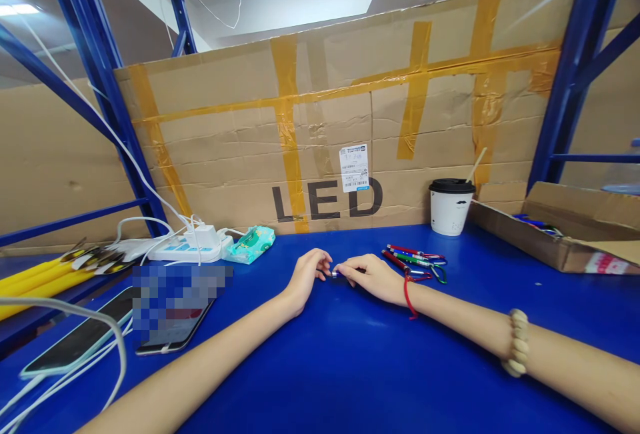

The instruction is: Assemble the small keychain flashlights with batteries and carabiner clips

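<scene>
Two hands meeting over a small metallic object at mid-worktop.

Left hand [309,273] and right hand [370,275] both curled narrow, fingertips pinching a small silver-tipped object [334,274] between them just above the blue worktop [350,367]. Coloured pens with carabiner clips [415,261] just right of the right hand; lidded paper cup [451,207] farther right; phones [170,334] near left.

Warehouse: blue racking [105,74], taped cardboard [350,127].
</scene>
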Motion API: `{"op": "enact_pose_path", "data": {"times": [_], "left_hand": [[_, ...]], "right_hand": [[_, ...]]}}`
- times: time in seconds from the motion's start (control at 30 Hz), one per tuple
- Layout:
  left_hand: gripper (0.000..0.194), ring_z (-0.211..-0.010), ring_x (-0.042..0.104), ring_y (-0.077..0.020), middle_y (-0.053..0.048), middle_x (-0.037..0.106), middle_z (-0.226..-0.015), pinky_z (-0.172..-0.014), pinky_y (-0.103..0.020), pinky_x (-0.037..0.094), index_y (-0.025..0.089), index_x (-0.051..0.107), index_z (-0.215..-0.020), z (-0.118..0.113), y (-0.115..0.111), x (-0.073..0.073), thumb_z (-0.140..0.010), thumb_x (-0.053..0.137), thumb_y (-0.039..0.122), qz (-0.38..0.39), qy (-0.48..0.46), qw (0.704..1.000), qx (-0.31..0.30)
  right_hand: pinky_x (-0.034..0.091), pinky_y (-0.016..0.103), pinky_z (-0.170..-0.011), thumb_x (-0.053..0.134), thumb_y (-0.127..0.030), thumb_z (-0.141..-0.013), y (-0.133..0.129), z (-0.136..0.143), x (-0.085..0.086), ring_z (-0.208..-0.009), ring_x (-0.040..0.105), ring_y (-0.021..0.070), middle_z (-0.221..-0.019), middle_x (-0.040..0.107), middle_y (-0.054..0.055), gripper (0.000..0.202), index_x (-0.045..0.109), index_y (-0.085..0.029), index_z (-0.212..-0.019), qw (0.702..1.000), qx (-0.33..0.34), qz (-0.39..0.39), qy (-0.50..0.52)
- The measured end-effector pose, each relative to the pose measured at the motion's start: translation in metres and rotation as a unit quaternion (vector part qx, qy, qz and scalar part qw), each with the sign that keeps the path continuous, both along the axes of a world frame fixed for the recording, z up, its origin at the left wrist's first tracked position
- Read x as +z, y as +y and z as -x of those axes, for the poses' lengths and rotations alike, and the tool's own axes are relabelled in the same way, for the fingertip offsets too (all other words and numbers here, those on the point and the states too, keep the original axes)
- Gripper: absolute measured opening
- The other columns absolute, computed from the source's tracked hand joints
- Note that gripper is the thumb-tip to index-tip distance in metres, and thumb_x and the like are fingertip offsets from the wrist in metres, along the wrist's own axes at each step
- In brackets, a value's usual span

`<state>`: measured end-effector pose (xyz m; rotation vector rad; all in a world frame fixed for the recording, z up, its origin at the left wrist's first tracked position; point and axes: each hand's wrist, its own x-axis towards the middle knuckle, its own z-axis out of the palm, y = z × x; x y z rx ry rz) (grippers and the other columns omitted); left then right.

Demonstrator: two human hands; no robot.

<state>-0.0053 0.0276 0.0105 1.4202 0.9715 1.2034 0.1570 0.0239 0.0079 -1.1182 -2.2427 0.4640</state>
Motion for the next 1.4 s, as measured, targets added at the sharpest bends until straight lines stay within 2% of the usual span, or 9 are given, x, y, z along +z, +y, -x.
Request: {"op": "enact_pose_path", "data": {"times": [0.2,0.37,0.6,0.93,1.4], "left_hand": [[0.013,-0.059,0.046,-0.0107,0.0,0.047,-0.06,-0.052,-0.019,0.035,0.014,0.051,-0.063,-0.0002,0.0005,-0.0003,-0.063,0.044,0.026,-0.004,-0.006,1.0,0.002],[0.013,-0.059,0.047,-0.011,0.0,0.047,-0.06,-0.051,-0.019,0.035,0.015,0.052,-0.062,0.0001,0.0,0.0003,-0.063,0.044,0.025,-0.002,-0.009,1.0,0.003],[0.014,-0.058,0.047,-0.0111,0.0,0.047,-0.06,-0.051,-0.02,0.035,0.015,0.051,-0.062,0.0005,0.0018,-0.0019,-0.061,0.045,0.027,-0.008,-0.008,1.0,0.006],[0.014,-0.058,0.045,-0.0104,0.0,0.047,-0.06,-0.051,-0.019,0.035,0.015,0.052,-0.061,0.0001,0.0006,-0.0005,-0.061,0.045,0.027,-0.006,-0.007,1.0,0.009],[0.013,-0.057,0.048,-0.0106,0.0,0.048,-0.058,-0.051,-0.019,0.035,0.015,0.052,-0.061,0.0002,0.0,0.0008,-0.063,0.046,0.026,-0.001,-0.009,1.0,0.004]], "right_hand": [[0.034,0.023,-0.059,0.034,-0.045,-0.086,0.0,0.001,0.0002,-0.062,0.051,0.0121,-0.067,0.061,-0.002,0.041,0.06,-0.02,-0.068,1.0,0.009,-0.013,-0.005],[0.036,0.025,-0.062,0.031,-0.043,-0.088,-0.002,0.0011,0.0026,-0.064,0.054,0.0131,-0.069,0.063,-0.001,0.043,0.06,-0.019,-0.067,1.0,-0.007,0.005,0.002],[0.04,0.027,-0.073,0.047,-0.041,-0.082,0.0045,-0.0017,-0.004,-0.086,0.057,0.0175,-0.096,0.065,0.001,0.029,0.065,-0.023,-0.096,0.998,0.046,-0.016,0.026],[0.042,0.027,-0.073,0.055,-0.042,-0.077,0.0041,-0.0011,-0.0032,-0.086,0.057,0.0181,-0.093,0.065,0.001,0.028,0.066,-0.026,-0.097,0.999,0.042,-0.027,-0.005],[0.039,0.026,-0.069,0.048,-0.043,-0.081,0.0021,0.0,-0.0035,-0.084,0.058,0.0175,-0.093,0.066,-0.002,0.027,0.066,-0.031,-0.096,0.998,0.029,-0.039,-0.048]]}}
